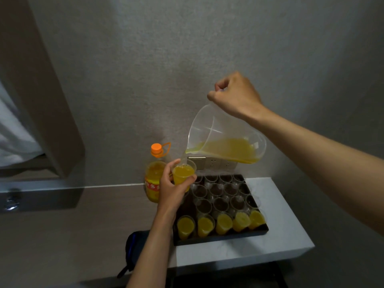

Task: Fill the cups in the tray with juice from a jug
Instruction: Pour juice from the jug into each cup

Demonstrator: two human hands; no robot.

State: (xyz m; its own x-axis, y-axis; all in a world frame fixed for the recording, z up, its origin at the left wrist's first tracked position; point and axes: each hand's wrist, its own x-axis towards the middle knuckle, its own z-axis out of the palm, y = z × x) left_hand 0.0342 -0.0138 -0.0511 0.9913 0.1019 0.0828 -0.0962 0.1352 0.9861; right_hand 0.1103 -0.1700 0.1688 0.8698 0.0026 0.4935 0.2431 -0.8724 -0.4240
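Observation:
My right hand [236, 96] grips the handle of a clear plastic jug [224, 138], tilted with its spout down to the left, and orange juice pools near the spout. Below the spout, my left hand [172, 188] holds a clear plastic cup [184, 173] nearly full of juice, lifted above the tray's far left corner. The black tray [220, 238] lies on a white shelf. Its near row holds several cups full of juice [223, 223]. Behind them stand several empty clear cups [220, 194].
A juice bottle [154, 173] with an orange cap stands left of the tray against the grey wall. A wall socket [212, 163] sits behind the jug. The white shelf [286, 225] ends at right and front. A dark bag [135, 250] hangs off the shelf's left.

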